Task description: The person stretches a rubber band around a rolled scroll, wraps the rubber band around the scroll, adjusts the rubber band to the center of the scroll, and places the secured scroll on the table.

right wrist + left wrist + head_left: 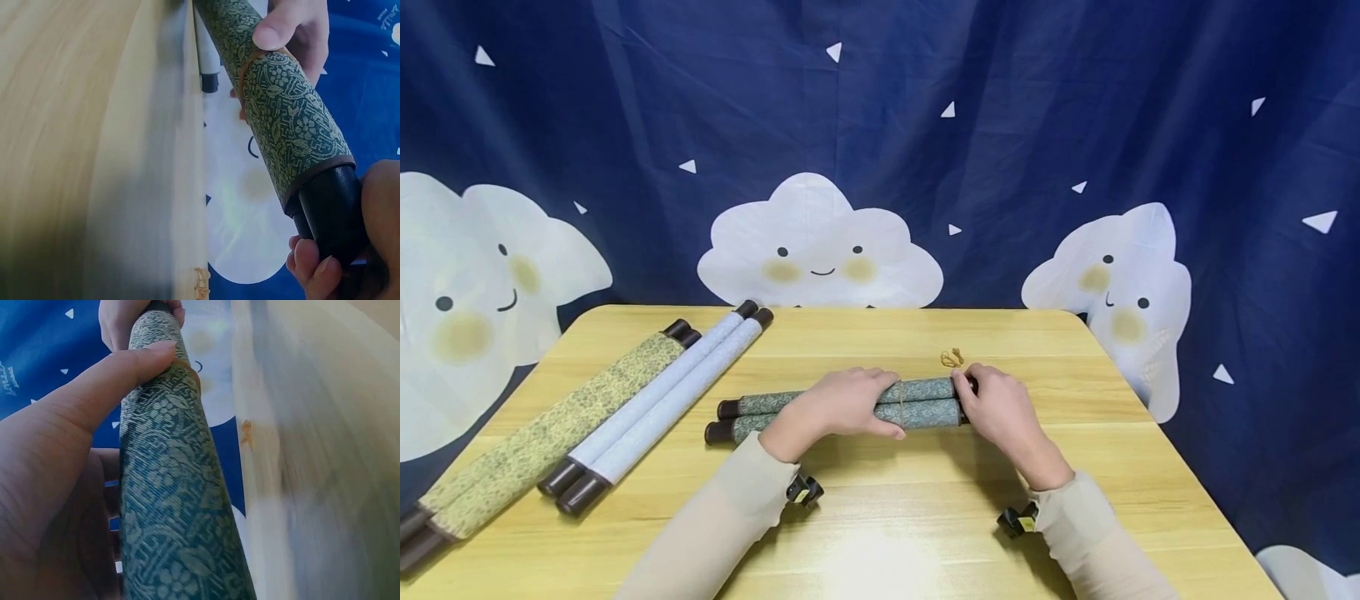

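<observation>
A green brocade hanging scroll [928,402], rolled into two side-by-side rolls with dark end knobs [727,408], lies across the middle of the table. My left hand [842,404] grips it around the middle, thumb on the near side. Beside that thumb a thin tan rubber band [245,72] circles both rolls. At the right end my right hand [1000,408] holds the dark knobs, fingers curled under them in the right wrist view. Behind the scroll, a small bunch of rubber bands [952,358] lies on the table.
To the left, a pale blue scroll [677,383] and a yellow patterned scroll [553,429] lie slantwise next to each other. The wooden table [1120,517] ends at a dark blue curtain [880,108] with white clouds.
</observation>
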The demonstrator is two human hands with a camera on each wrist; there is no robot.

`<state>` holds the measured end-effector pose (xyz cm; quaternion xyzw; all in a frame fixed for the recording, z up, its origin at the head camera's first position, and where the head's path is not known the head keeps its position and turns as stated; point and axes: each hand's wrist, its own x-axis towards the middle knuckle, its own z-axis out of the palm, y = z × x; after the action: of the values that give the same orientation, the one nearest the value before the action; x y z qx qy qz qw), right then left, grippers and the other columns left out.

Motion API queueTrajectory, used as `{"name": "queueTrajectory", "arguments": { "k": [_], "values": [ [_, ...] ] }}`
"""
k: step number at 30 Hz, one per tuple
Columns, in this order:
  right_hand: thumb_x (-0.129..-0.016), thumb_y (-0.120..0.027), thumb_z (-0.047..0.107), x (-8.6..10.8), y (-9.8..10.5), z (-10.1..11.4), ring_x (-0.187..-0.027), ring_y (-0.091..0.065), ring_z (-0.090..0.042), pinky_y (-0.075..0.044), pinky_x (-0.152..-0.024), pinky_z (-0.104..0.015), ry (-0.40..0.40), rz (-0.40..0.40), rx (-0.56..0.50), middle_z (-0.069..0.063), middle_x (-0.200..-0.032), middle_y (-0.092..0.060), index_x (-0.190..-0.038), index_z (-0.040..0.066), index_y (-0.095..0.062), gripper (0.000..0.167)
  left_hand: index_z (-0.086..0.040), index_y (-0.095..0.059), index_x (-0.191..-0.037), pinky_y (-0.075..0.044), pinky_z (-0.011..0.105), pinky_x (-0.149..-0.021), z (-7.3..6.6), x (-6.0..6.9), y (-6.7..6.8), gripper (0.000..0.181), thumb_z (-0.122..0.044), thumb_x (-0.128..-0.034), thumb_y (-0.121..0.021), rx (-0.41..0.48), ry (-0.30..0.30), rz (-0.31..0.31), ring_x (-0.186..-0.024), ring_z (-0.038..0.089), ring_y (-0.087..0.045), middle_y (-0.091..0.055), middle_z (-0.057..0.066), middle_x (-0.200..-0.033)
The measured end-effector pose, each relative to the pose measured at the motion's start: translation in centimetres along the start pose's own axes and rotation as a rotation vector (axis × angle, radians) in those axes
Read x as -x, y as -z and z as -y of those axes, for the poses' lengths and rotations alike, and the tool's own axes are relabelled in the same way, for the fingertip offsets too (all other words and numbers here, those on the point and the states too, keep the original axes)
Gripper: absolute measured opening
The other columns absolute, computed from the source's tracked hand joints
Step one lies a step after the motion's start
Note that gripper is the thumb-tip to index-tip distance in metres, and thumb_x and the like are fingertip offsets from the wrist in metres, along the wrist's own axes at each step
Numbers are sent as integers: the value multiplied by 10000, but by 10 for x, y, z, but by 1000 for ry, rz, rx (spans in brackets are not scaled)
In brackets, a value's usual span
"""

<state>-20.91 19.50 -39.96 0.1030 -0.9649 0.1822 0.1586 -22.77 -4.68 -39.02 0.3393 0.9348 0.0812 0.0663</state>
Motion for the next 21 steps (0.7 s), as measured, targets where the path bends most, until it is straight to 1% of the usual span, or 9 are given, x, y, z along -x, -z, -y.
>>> {"name": "queueTrajectory", "arguments": {
  "k": [3,6,8,11,15,21],
  "values": [
    [-1019,-487,366,0,-1,1,-755,-655,-329,-514,-684,-491,6,-17,6,-103,-832,-681,-907,68,-688,377,-65,-356,-1506,-350,473,-1095,-2,-1,-1,1003,-710,-790,-634,3,-20,-20,-1341,329,-419,-392,124,-1513],
    [-1015,-497,358,1,-2,3,-753,-656,-337,-512,-677,-500,10,-38,11,-110,-829,-680,-906,62,-690,370,-60,-298,-1529,-325,479,-1110,-8,-4,-5,1082,-768,-766,-593,-5,-50,-56,-1372,341,-372,-333,134,-1545],
    [-1013,-503,350,2,-3,5,-751,-654,-337,-511,-673,-500,11,-39,12,-112,-831,-678,-915,53,-691,365,-69,-272,-1540,-322,512,-1105,-13,-6,-8,1098,-785,-763,-574,-9,-67,-79,-1372,353,-370,-335,141,-1544],
    [-1017,-496,349,3,-3,7,-743,-650,-327,-508,-663,-492,7,-34,5,-103,-825,-670,-912,55,-687,366,-91,-270,-1544,-341,553,-1080,-17,-7,-12,1055,-775,-791,-547,-34,-77,-93,-1350,356,-403,-377,134,-1523],
    [-1017,-499,339,3,-4,7,-742,-648,-327,-506,-658,-494,4,-40,-2,-100,-823,-666,-902,61,-682,352,-82,-289,-1537,-340,559,-1079,-18,-7,-13,988,-711,-830,-572,-36,-58,-82,-1332,354,-429,-405,141,-1504],
    [-1010,-521,327,2,-7,3,-770,-656,-351,-510,-683,-517,11,-53,4,-118,-845,-674,-914,51,-689,338,-63,-300,-1529,-344,545,-1081,-14,-7,-11,977,-671,-833,-616,-23,-38,-52,-1333,348,-428,-395,148,-1509]
  ]
}}
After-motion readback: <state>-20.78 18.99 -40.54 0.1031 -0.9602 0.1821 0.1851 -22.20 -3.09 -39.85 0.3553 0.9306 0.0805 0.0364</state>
